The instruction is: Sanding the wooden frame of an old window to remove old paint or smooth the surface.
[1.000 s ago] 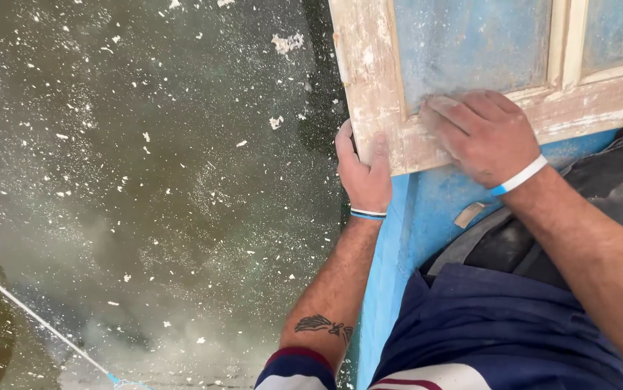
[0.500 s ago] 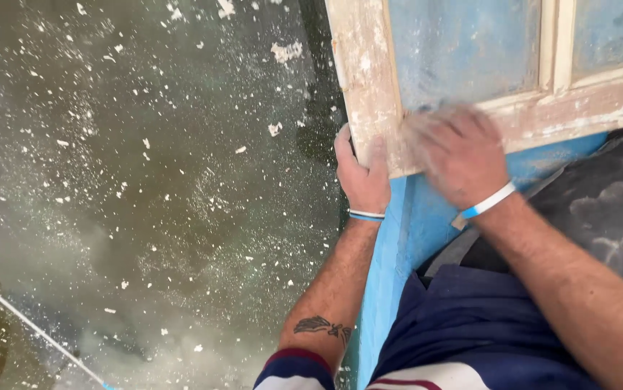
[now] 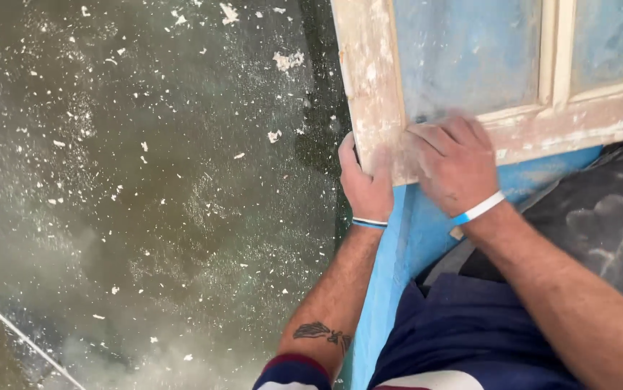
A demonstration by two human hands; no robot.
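Dusty flecked floor (image 3: 145, 202), left hand (image 3: 366, 184) gripping wooden frame (image 3: 373, 79) corner — right hand (image 3: 456, 162) pressed flat, blurred

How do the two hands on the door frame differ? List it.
The left hand grips the edge of the door frame, fingers curled round it; the right hand lies flat on its face, blurred. The left wears a dark-and-white wristband; the right wears a blue-and-white one. Both touch the frame's bare, stripped corner.

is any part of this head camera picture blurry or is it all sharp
In the head view, the right hand is motion-smeared at the fingers on the wooden frame; the left hand gripping the frame's edge is sharper, as are the paint flakes on the dusty floor; lighting is soft, without glare.
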